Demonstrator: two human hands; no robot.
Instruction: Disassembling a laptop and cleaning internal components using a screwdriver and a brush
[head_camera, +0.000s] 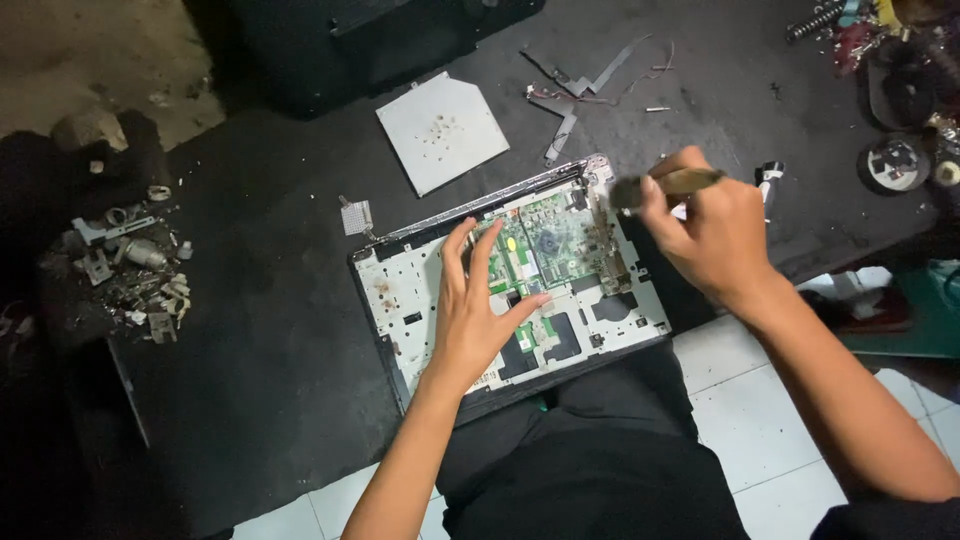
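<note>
Laptop chassis, an opened silver-grey lower shell with its green circuit board (545, 240) laid bare, sits on the black worktop (270, 330), its near edge hanging over the person's dark-clothed lap. That overhang looks to me like the biggest risk: a hard push on the near corner could tip the whole shell (405, 290) off towards the white floor tiles (745, 420).

Farther back lies a flat grey square drive cover (441, 131) with a few tiny screws resting loose on it; I'd say a nudge could scatter them into the dark surface, where they would be hard to find. Thin grey ribbon cables and hinge strips (580, 85) lie beyond it, and a heap of small metal scraps (135, 275) sits well off to the left.

Left hand (475, 315) is spread flat on the shell, fingertips (478, 240) touching the board's edge; too much weight there might flex it. Right hand (715, 235) is closed around a brownish-handled tool (665, 185), tip hidden, hovering over the far right corner. A slip from that height could gouge the board, in my view.
</note>
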